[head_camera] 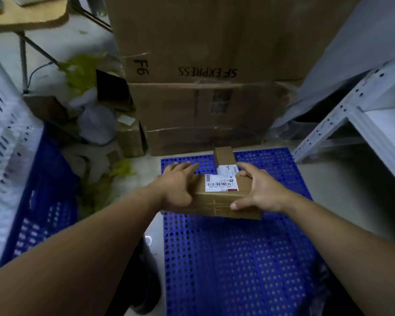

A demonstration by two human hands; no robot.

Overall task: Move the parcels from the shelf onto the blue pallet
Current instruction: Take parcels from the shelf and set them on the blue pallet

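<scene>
To the left of the blue pallet [237,258] stands a white slotted crate [2,156], and a blue crate [43,201] sits between it and the pallet. Beyond the pallet's far left corner lies a heap of green and white wrapping [84,87].

Behind the pallet's far edge rises a stack of large cardboard boxes [205,65]; the upper one is printed "SF EXPRESS" upside down.

Over the far left part of the pallet, the left hand [178,185] presses its palm flat against the left side of the parcel [221,201], with its fingers stretched straight forward. This brown parcel carries a white barcode label on top. Whether its underside touches the pallet cannot be told.

A smaller brown box [224,156] stands on the pallet's far edge, just behind the parcel.

The right hand [258,190] grasps the parcel's right end, with the thumb on the near face and the fingers reaching over the top to the far corner.

To the right of the pallet stands a white metal shelf [363,115] with perforated posts.
</scene>
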